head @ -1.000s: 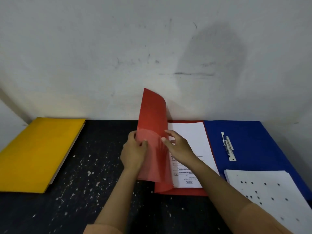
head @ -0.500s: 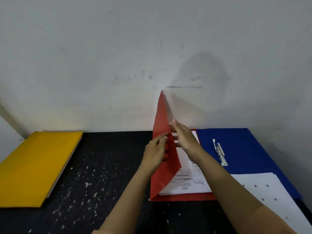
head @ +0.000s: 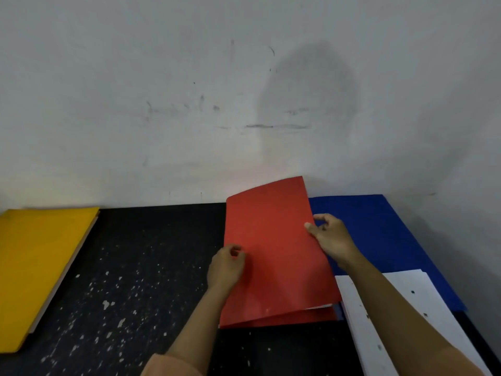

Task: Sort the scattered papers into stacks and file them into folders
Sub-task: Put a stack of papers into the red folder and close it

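Closing the red folder (head: 273, 253): right hand (head: 332, 238) pinches its thin, flexible cover edge; left hand (head: 226, 267), fingers curled, rests on the spine side. Light, bendable; support both edges.

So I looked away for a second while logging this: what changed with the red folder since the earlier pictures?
The red folder's front cover swung from upright down over the printed pages, nearly shut; a gap remains at the near edge. The right hand came out from under the cover and now pinches its right edge. The left hand rests near the spine. The yellow folder, blue folder and punched paper stack stayed put.
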